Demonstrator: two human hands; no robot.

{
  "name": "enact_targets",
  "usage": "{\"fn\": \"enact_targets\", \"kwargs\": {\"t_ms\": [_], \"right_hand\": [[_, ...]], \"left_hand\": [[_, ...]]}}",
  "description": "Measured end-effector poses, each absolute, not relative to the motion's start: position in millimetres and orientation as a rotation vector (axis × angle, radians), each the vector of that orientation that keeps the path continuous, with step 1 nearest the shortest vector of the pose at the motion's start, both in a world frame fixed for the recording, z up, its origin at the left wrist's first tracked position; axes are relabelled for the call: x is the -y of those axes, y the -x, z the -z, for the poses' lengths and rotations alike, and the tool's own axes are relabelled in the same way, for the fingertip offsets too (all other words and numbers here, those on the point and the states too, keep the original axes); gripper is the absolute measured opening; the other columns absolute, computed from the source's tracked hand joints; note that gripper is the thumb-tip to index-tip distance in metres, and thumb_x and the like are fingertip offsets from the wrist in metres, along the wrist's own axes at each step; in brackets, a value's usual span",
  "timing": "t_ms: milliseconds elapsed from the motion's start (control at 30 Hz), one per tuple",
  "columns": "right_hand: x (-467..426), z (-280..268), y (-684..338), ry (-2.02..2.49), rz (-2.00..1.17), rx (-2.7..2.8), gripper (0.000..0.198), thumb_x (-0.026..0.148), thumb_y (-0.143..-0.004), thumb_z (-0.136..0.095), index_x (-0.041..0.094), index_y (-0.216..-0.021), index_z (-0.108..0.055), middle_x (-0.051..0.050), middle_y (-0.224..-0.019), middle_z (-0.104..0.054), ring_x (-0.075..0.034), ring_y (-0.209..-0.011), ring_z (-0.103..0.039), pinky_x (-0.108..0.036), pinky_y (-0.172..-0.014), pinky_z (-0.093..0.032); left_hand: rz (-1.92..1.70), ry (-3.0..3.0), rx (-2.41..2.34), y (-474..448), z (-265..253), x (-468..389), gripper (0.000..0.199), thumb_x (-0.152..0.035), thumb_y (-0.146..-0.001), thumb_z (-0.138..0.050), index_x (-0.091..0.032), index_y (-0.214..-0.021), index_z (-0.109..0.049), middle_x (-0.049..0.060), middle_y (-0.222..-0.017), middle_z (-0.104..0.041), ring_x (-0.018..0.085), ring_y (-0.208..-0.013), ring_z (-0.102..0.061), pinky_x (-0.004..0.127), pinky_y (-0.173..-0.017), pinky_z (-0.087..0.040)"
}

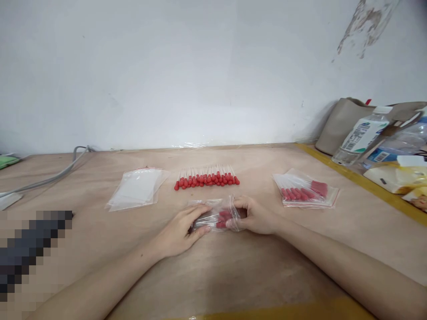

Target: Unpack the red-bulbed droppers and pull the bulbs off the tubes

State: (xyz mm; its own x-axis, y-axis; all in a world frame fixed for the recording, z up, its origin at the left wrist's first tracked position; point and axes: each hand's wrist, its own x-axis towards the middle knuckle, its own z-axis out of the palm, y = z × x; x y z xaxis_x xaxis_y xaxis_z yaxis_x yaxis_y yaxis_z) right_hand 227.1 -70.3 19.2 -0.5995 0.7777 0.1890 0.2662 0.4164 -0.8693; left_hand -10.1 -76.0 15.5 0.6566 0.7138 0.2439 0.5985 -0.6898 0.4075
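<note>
A clear plastic bag lies at the middle of the table with several red-bulbed droppers in it, bulbs toward the right. My left hand is wrapped round the bag's left end and the thin clear stems. At the other end, my right hand pinches the bag's edge between thumb and fingers, beside the bulbs. Behind both hands runs a row of loose droppers, red ends toward me.
Flat clear bags lie in a stack at left. Filled bags are piled at right. Beyond yellow tape stand a water bottle and a beige bag. A grey cable runs along the far left.
</note>
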Motion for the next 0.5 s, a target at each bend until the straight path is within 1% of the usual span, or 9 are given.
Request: {"fn": "enact_targets", "kwargs": {"t_ms": [67,133,233,333,400,500], "right_hand": [[71,-20,-229,0.932,-1.039,2.160,0.028,0.036,-0.064,-0.070,0.018,-0.086,-0.065,-0.001,-0.085,-0.062,-0.016,-0.081,-0.056,-0.027,-0.071,-0.045],[71,-19,-231,1.017,-0.932,2.199,0.028,0.033,-0.060,-0.072,0.018,-0.082,-0.063,0.000,-0.083,-0.061,-0.015,-0.076,-0.055,-0.025,-0.065,-0.044],[73,-16,-230,1.100,-0.880,2.202,0.022,0.026,-0.061,-0.070,0.018,-0.079,-0.061,0.002,-0.074,-0.058,-0.011,-0.063,-0.051,-0.021,-0.054,-0.039],[73,-15,-229,1.136,-1.040,2.071,0.014,0.021,-0.064,-0.064,0.017,-0.076,-0.058,0.004,-0.065,-0.055,-0.009,-0.056,-0.048,-0.020,-0.049,-0.037],[71,-18,-231,1.132,-1.221,1.926,0.011,0.019,-0.066,-0.062,0.016,-0.075,-0.057,0.003,-0.065,-0.057,-0.009,-0.058,-0.050,-0.020,-0.051,-0.040],[65,-22,-241,1.130,-1.449,1.682,0.019,0.017,-0.064,-0.064,0.016,-0.081,-0.055,0.002,-0.070,-0.060,-0.009,-0.062,-0.055,-0.019,-0.054,-0.044]], "left_hand": [[-0.562,-2.579,-1.048,10,-16,76,0.043,-0.038,-0.085,-0.046,-0.024,-0.126,-0.041,0.005,-0.128,-0.048,0.021,-0.118,-0.045,0.040,-0.099,-0.038],[-0.558,-2.575,-1.047,10,-16,75,0.043,-0.038,-0.085,-0.046,-0.024,-0.126,-0.041,0.006,-0.128,-0.048,0.021,-0.118,-0.045,0.040,-0.099,-0.038],[-0.550,-2.572,-1.045,9,-17,75,0.043,-0.038,-0.085,-0.046,-0.024,-0.125,-0.042,0.006,-0.127,-0.049,0.021,-0.117,-0.045,0.040,-0.099,-0.038],[-0.552,-2.571,-1.039,10,-18,75,0.043,-0.039,-0.085,-0.046,-0.024,-0.126,-0.042,0.005,-0.127,-0.049,0.022,-0.117,-0.045,0.041,-0.099,-0.038],[-0.550,-2.569,-1.043,10,-18,75,0.045,-0.039,-0.085,-0.046,-0.024,-0.126,-0.041,0.005,-0.127,-0.049,0.022,-0.117,-0.045,0.041,-0.099,-0.038],[-0.527,-2.579,-1.040,11,-18,75,0.047,-0.040,-0.084,-0.048,-0.024,-0.128,-0.039,0.006,-0.129,-0.047,0.023,-0.118,-0.044,0.042,-0.099,-0.038]]}}
